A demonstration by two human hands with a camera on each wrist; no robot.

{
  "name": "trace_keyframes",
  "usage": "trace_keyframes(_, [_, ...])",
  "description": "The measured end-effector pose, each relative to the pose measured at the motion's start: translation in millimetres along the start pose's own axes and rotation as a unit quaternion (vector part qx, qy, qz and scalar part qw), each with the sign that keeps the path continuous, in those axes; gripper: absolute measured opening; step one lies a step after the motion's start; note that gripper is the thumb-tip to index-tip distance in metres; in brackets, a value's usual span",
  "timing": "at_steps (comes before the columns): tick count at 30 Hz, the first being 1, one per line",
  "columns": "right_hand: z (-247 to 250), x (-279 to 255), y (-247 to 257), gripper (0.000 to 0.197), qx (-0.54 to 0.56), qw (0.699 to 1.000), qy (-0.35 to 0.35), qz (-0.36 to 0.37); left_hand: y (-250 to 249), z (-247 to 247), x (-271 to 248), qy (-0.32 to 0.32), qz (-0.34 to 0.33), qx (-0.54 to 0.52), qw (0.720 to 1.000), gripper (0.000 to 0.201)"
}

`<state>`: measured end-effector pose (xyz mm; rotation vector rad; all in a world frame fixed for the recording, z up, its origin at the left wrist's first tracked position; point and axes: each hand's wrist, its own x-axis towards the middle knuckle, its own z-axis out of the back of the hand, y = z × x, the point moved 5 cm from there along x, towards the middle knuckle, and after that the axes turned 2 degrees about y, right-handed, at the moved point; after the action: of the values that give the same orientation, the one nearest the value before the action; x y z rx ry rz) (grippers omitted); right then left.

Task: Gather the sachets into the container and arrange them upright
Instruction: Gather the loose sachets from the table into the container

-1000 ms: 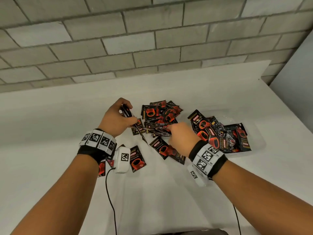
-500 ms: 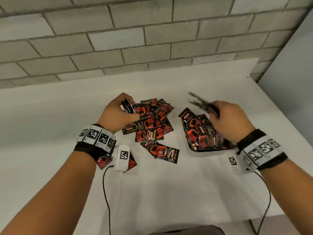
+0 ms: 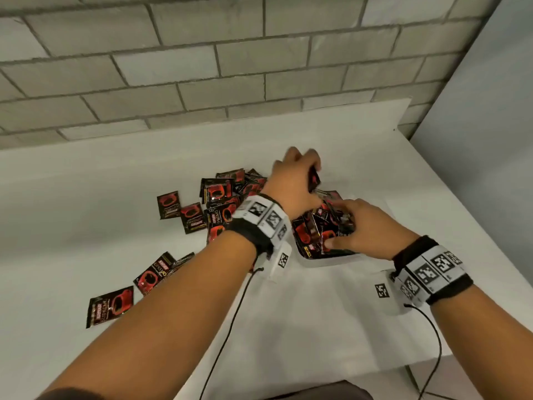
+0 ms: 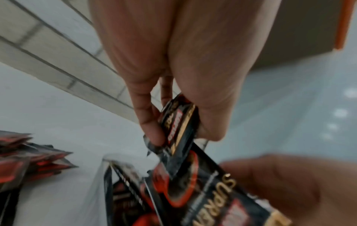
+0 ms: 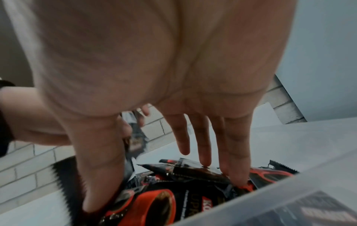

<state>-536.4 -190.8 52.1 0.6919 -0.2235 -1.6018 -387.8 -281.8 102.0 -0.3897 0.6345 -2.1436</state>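
On a white tabletop (image 3: 86, 197) set against a grey block wall (image 3: 173, 67), small black-and-red foil coffee sachets lie scattered. Farthest left, one flat sachet (image 3: 111, 306) sits alone near the table's front, with another pair (image 3: 157, 272) just behind it, partly hidden by the person's left forearm. Farther back, two single sachets (image 3: 168, 204) lie side by side beside a loose heap of sachets (image 3: 222, 194) in the middle of the table.

Reaching across that heap, the left hand (image 3: 291, 183) hovers over the far side of a clear plastic rectangular container (image 3: 326, 261); its fingers (image 4: 152, 128) and thumb are curled round a small bunch of sachets (image 4: 179, 122), held edge-on and pointing down toward the container. A band of black-and-white square markers (image 3: 264, 217) wraps the left wrist, and a black cable (image 3: 227, 327) trails from it toward the table's front edge.

To the right, the container is crowded with jumbled sachets (image 3: 314, 232), most lying at angles rather than upright. The right hand (image 3: 366, 226) rests on top of them with its fingers (image 5: 233, 146) spread nearly straight, fingertips pressing the packets and thumb against a sachet at the near wall; it grips nothing. A matching marker band (image 3: 429, 272) circles the right wrist.
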Motion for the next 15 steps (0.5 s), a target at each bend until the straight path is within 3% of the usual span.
trace_keyframes(4, [5.6, -2.3, -0.4, 0.080, 0.012, 1.000, -0.009, -0.001, -11.1, -57.4, 2.8, 0.144, -0.022, 0.070, 0.987, 0.080])
trace_keyframes(7, [11.5, -1.9, -9.1, 0.110, 0.005, 0.999, -0.016, -0.036, -10.6, -70.8, 0.4, 0.193, -0.045, 0.025, 0.980, 0.100])
trace_keyframes(9, [17.6, -3.1, -10.3, 0.122, 0.014, 0.999, -0.019, -0.037, -9.9, -67.7, -2.0, 0.215, -0.051, -0.015, 0.975, 0.103])
trace_keyframes(15, [29.3, -5.5, 7.1, 0.088, -0.023, 0.999, -0.045, -0.012, -3.6, -5.7, -25.5, 0.192, -0.051, -0.125, 0.972, 0.091])
